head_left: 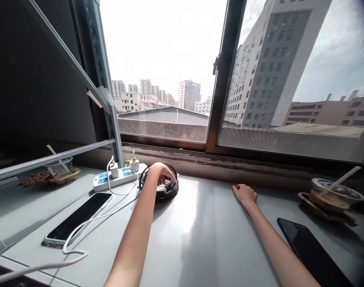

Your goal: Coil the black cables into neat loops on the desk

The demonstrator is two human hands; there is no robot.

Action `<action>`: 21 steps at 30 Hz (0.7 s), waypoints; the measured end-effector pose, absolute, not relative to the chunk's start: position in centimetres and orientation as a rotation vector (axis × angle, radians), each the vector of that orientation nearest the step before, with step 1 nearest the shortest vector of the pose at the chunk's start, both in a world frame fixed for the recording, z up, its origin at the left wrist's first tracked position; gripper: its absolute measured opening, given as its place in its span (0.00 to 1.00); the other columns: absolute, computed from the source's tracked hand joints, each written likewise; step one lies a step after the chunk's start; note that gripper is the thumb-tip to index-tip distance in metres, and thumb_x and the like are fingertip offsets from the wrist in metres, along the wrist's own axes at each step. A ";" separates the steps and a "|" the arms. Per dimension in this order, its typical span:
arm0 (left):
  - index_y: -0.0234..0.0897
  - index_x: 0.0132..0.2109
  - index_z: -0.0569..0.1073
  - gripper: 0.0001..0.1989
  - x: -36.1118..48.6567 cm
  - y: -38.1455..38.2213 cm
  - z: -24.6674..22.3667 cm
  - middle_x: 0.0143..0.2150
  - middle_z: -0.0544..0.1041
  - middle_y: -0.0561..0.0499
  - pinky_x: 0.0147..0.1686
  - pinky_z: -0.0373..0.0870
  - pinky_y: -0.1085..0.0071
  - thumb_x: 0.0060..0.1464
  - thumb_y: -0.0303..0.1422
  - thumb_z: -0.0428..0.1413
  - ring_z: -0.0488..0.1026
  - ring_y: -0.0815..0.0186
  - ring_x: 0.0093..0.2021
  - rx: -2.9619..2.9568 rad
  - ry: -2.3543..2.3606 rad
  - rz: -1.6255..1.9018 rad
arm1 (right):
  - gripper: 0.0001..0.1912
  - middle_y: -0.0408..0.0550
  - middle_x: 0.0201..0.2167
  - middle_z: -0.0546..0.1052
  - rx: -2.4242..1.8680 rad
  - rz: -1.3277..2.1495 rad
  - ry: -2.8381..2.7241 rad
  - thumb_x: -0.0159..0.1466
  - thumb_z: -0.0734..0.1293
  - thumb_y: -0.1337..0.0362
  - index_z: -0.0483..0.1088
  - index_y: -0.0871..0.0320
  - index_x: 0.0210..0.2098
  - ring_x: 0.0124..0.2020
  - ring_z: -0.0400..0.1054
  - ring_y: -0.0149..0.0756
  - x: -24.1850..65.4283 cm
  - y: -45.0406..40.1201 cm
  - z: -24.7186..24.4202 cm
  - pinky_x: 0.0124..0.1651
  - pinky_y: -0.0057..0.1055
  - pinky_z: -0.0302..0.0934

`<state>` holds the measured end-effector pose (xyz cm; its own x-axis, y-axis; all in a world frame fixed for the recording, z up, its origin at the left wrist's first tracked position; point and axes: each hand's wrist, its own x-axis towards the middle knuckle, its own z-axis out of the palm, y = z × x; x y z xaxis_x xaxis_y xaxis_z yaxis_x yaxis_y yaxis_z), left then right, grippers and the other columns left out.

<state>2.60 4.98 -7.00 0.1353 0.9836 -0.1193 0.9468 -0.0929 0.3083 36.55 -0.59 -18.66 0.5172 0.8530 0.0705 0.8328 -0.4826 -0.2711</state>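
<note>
A coil of black cable (171,192) lies on the grey table near the window wall, with a light-coloured connector (162,189) inside its loops. My left hand (160,172) bends down over this coil, fingers curled into it and thumb stretched to the right. The hand's back hides part of its grip. Farther right, my right hand (244,193) rests on the tabletop as a loose fist, and nothing shows in it.
Left of the coil stands a white power strip (101,182) with plugged-in chargers. A white cable (93,218) crosses a phone (77,217). At right are a dark phone (313,249) and a plastic cup (328,197) in a brown holder. A metal shelf frame (117,139) rises at left.
</note>
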 end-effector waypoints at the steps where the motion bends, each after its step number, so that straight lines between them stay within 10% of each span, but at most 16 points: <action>1: 0.36 0.30 0.76 0.19 1.8 4.9 -6.3 0.27 0.78 0.44 0.28 0.71 0.65 0.37 0.48 0.62 0.76 0.55 0.28 2.052 1.852 0.129 | 0.16 0.49 0.34 0.74 -2.490 0.105 -1.416 0.66 0.58 0.56 0.71 0.60 0.33 0.38 0.68 0.36 36.6 -0.6 -18.7 0.41 0.36 0.61; 11: 0.31 0.47 0.71 0.27 -0.7 4.1 -3.7 0.43 0.78 0.40 0.30 0.72 0.70 0.51 0.50 0.52 0.77 0.60 0.31 1.778 1.793 0.168 | 0.16 0.53 0.35 0.76 -2.483 0.081 -1.409 0.63 0.57 0.59 0.73 0.56 0.29 0.41 0.70 0.45 36.9 -0.3 -19.0 0.37 0.33 0.59; 16: 0.30 0.40 0.75 0.29 0.2 3.5 -3.2 0.39 0.79 0.40 0.31 0.72 0.70 0.54 0.53 0.45 0.76 0.60 0.31 1.792 1.775 0.163 | 0.16 0.53 0.35 0.76 -2.463 0.071 -1.424 0.63 0.56 0.59 0.74 0.55 0.30 0.40 0.70 0.46 36.8 -0.4 -19.0 0.36 0.32 0.58; 21: 0.37 0.52 0.71 0.26 -0.5 3.1 -2.1 0.50 0.75 0.46 0.43 0.68 0.75 0.47 0.44 0.57 0.73 0.62 0.47 2.126 1.784 0.478 | 0.17 0.54 0.35 0.76 -2.443 0.073 -1.436 0.63 0.56 0.59 0.74 0.57 0.30 0.40 0.70 0.46 36.9 -0.4 -19.1 0.36 0.33 0.58</action>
